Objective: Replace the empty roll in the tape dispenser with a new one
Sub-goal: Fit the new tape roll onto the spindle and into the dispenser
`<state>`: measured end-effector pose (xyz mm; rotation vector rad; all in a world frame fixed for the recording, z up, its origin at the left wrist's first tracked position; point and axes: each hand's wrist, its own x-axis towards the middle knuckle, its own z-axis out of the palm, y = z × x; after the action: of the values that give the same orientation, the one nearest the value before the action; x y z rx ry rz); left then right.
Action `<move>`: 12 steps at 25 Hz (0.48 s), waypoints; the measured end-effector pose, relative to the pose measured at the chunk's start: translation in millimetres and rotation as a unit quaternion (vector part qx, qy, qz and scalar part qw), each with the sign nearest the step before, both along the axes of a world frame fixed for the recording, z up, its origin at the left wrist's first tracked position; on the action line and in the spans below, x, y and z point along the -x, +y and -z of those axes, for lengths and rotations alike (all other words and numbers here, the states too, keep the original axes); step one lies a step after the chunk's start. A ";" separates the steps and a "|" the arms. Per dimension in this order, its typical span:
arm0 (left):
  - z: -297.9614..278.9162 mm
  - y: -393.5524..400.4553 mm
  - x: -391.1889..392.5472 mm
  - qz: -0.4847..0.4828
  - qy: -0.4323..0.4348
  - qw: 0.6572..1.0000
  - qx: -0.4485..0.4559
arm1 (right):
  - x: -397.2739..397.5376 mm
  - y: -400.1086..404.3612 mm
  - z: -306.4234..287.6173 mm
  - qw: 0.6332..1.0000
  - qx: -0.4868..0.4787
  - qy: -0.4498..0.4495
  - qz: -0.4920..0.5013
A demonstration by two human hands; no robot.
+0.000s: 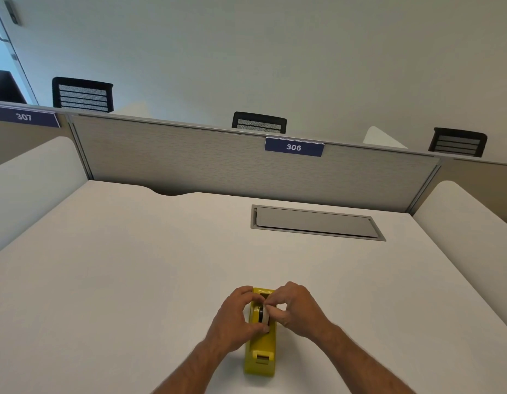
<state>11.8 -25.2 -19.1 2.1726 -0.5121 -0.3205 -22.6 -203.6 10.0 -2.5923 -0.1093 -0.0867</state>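
A yellow tape dispenser [261,348] stands lengthwise on the white desk [132,280], near its front edge. A pale tape roll [265,315] on a dark hub sits upright in the dispenser's slot. My left hand [235,317] grips the roll and the dispenser's left side, thumb low and fingers curled over the top. My right hand [293,307] pinches the roll from the right with thumb and forefinger. Most of the roll is hidden by my fingers. No second roll is in view.
A grey cable hatch [314,223] is set flush into the desk behind the dispenser. A grey partition [218,160] with label 306 closes the back, and white side dividers [468,223] flank the desk. Black chair backs show beyond the partition.
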 end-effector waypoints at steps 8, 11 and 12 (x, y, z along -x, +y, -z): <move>0.0 0.1 -0.9 -0.002 0.002 1.000 0.002 | 3.1 -1.6 -1.4 0.999 -0.021 0.031 0.022; -0.3 0.1 -0.4 -0.002 0.001 1.000 -0.001 | 5.5 -0.5 0.0 0.999 -0.004 0.032 0.011; -0.1 0.1 -0.1 -0.002 -0.003 1.000 -0.001 | 6.2 -0.6 1.2 1.000 0.001 0.028 0.008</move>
<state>11.8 -25.1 -19.0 2.1768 -0.5108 -0.3131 -28.8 -204.2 8.8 -2.5949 -0.0672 -0.0196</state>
